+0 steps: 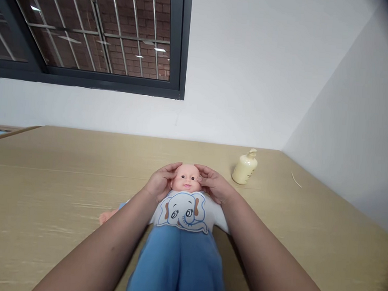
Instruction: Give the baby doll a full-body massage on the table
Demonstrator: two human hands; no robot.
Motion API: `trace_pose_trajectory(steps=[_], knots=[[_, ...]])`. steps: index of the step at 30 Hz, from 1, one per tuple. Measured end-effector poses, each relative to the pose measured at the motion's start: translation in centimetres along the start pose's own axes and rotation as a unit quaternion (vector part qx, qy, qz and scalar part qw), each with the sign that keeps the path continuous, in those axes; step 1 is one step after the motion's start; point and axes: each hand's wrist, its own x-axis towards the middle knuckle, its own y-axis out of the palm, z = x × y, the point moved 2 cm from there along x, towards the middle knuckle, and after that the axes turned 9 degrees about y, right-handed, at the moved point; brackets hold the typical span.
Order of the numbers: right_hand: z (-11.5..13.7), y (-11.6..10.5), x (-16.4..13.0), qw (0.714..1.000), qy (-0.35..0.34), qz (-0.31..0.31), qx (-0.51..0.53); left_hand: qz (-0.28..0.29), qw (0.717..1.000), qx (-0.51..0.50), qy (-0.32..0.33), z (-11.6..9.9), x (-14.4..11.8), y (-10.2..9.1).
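While both hands cup a doll's head on a wooden table, the scene reads as follows.

Doll: the doll [184,207] lies on its back at the centre of the table, head toward 12 o'clock, legs toward 6 o'clock, face up.
Doll's clothes: a white top printed with a blue elephant, and blue trousers that run down to the bottom edge of the view.
Left hand: the left hand [160,182] rests against the head at its 9 o'clock side, fingers loosely curved around the temple and crown, touching it, not clenched.
Right hand: the right hand [215,184] presses the 3 o'clock side of the head, fingers curled along the cheek and temple, the head held between both palms.
Forearms: both reach in from 6 o'clock, one on each side of the doll's body.
Bottle: a cream pump bottle [245,167] lies tilted on the table at about 2 o'clock from the head, apart from the right hand.
Table: the table [43,187] is pale wood, meeting white walls at 12 and 3 o'clock.
Window: a dark-framed barred window [89,29] sits at 10 o'clock on the wall.
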Motion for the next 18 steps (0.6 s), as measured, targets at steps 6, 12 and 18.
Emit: trace_pose_trajectory(steps=[6,12,18], knots=[[-0.4,0.5,1.0,0.972,-0.074,-0.139,-0.174,0.008,0.996,0.076,0.056,0.3,-0.5,1.1],[-0.2,0.7,1.1,0.954,-0.106,-0.165,-0.229,-0.015,0.985,0.152,0.078,0.3,-0.4,1.4],[-0.8,0.5,1.5,0.979,-0.087,-0.131,-0.131,-0.023,0.996,0.068,0.050,0.5,-0.1,0.9]])
